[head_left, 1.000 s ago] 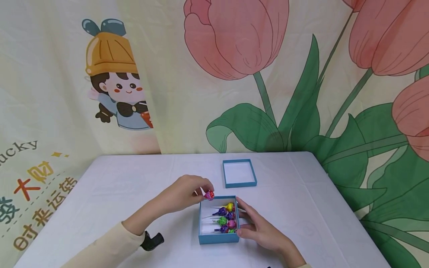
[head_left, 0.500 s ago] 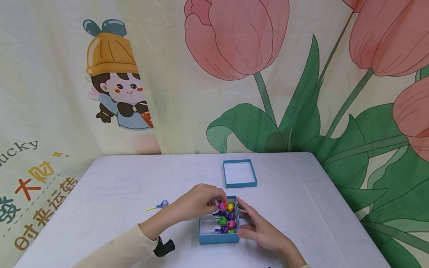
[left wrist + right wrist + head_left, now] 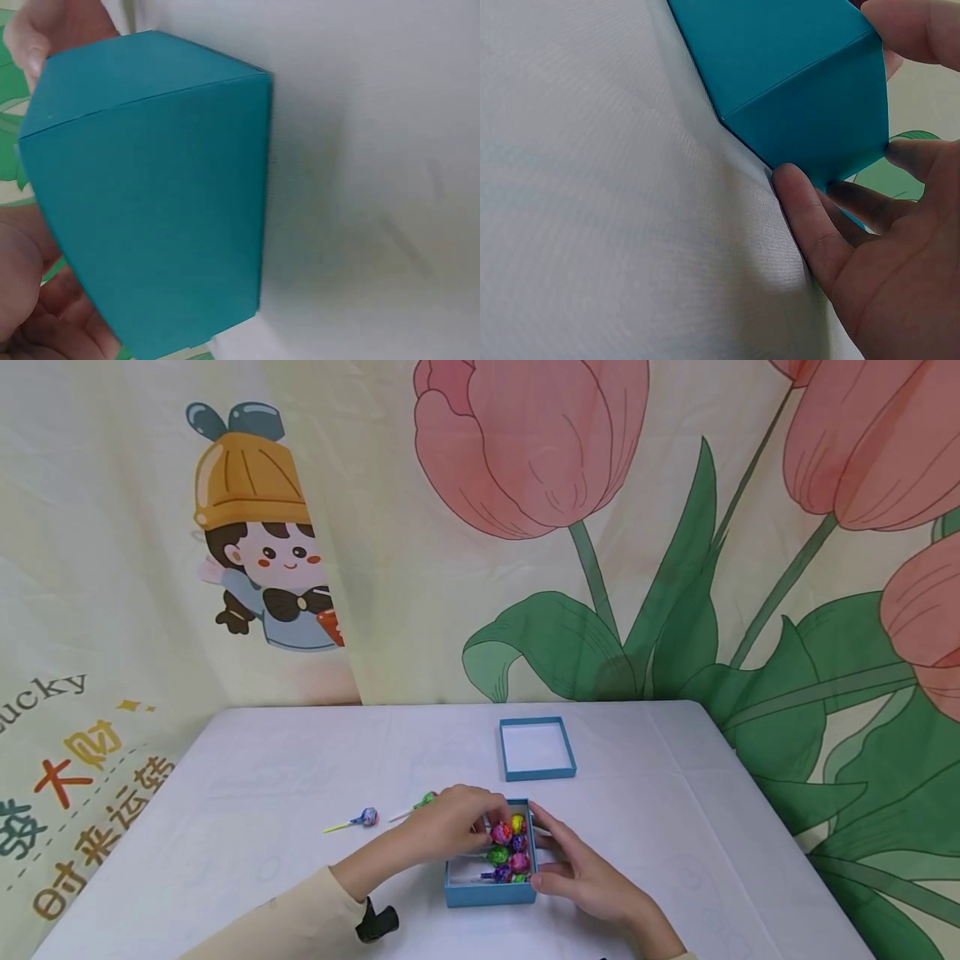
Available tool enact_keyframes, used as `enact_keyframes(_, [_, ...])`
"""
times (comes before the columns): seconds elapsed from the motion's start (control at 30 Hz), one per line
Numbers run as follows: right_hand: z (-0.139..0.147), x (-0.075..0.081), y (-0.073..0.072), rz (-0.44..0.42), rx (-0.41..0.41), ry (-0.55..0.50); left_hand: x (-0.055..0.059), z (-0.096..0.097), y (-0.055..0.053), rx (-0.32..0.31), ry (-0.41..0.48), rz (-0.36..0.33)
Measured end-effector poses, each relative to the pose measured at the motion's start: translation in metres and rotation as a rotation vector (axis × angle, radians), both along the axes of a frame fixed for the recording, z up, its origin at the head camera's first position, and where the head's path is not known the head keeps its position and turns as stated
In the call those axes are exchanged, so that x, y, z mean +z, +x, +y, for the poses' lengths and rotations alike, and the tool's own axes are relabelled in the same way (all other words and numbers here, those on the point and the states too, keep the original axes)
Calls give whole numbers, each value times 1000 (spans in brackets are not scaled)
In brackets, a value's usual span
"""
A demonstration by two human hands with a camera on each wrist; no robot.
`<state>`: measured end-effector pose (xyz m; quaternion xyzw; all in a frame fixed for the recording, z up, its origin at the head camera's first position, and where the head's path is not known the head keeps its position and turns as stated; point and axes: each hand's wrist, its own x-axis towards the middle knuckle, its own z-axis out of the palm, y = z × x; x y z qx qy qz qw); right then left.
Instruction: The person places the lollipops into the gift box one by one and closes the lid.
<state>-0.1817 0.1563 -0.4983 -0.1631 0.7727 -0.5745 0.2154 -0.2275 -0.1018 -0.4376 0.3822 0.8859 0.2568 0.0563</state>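
An open blue box [image 3: 491,896] stands on the table, with several wrapped lollipops inside, their heads along its right side. My left hand [image 3: 453,821] reaches over its left wall and pinches a pink-red lollipop [image 3: 501,833] low over the others; its stick is hidden. Below that lies a green lollipop [image 3: 498,855], and a yellow one [image 3: 518,824] sits near the far corner. On the right, my right hand [image 3: 585,877] grips the box, thumb at the near corner, fingers towards the far one. In the right wrist view, the fingers of that hand [image 3: 900,247] touch the box wall [image 3: 802,97].
Behind the box lies a blue-rimmed lid [image 3: 540,773], its white inside facing up. Left of the left hand, a blue lollipop [image 3: 368,817] with a yellow stick and a green-wrapped lollipop [image 3: 427,799] lie on the white tablecloth [image 3: 315,752]. A printed curtain hangs behind.
My left hand has gone right and down, bringing the pink-red lollipop from above the box's left edge into it. The loose lollipops on the left came into sight. My right hand stays put.
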Motion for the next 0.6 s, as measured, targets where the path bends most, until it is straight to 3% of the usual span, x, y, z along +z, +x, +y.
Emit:
enact_keyframes(0.2, [1, 0, 0, -10, 1, -1, -5, 1, -1, 21, -34, 29])
enact_keyframes(0.6, [1, 0, 0, -12, 0, -2, -4, 8, 2, 20, -51, 20])
